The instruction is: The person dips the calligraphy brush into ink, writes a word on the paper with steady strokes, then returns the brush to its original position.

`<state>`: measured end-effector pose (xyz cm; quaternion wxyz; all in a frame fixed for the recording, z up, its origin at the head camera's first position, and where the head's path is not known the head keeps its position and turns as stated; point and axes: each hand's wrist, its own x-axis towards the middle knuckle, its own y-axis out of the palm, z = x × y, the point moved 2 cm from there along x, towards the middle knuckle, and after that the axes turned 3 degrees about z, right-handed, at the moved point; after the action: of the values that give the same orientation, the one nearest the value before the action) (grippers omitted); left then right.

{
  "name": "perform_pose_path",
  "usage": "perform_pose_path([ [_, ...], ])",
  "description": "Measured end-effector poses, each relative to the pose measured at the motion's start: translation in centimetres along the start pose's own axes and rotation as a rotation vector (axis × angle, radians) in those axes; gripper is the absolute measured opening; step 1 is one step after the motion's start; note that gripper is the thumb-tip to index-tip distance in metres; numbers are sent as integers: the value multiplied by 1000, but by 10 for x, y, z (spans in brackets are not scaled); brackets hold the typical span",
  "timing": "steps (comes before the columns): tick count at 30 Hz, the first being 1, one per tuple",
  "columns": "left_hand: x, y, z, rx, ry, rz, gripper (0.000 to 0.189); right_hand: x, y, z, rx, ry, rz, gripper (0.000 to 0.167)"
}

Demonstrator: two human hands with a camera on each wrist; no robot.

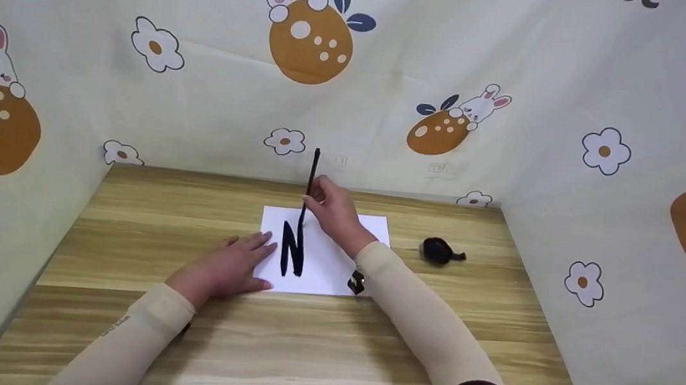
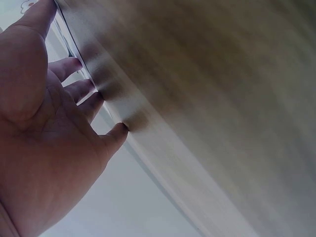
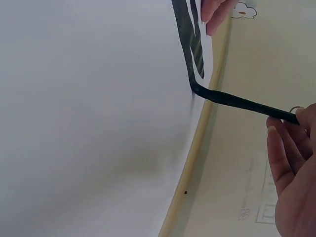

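Observation:
My right hand (image 1: pixel 336 210) pinches a thin black paintbrush (image 1: pixel 311 179) partway along its handle, which stands nearly upright. The bristle end meets the white sheet of paper (image 1: pixel 323 277) at the top of the right stroke of a thick black letter N (image 1: pixel 292 252). From the right wrist view, the brush (image 3: pixel 237 101) slants from the fingers to the wet-looking black stroke (image 3: pixel 185 47). My left hand (image 1: pixel 234 267) rests with spread fingers on the paper's left edge. In the left wrist view its palm (image 2: pixel 54 128) shows, fingers extended.
On the wooden table (image 1: pixel 139 227), a small black dish (image 1: pixel 438 251) with a short handle stands right of the paper. A black-and-white object (image 1: pixel 356 282) sits at the paper's lower right, partly behind the right sleeve. Printed cloth walls (image 1: pixel 210 113) enclose the table's back and sides.

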<state>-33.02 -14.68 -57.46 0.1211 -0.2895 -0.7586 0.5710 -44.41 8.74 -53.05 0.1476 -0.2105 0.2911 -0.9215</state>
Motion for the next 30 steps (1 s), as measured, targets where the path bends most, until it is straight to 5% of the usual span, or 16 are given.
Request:
perform_pose_path([
  [10, 0, -2, -2, 0, -6, 9, 86, 7, -1, -2, 2, 39, -5, 14],
  [30, 1, 0, 0, 15, -1, 1, 86, 1, -11, 5, 40, -13, -98, 12],
])
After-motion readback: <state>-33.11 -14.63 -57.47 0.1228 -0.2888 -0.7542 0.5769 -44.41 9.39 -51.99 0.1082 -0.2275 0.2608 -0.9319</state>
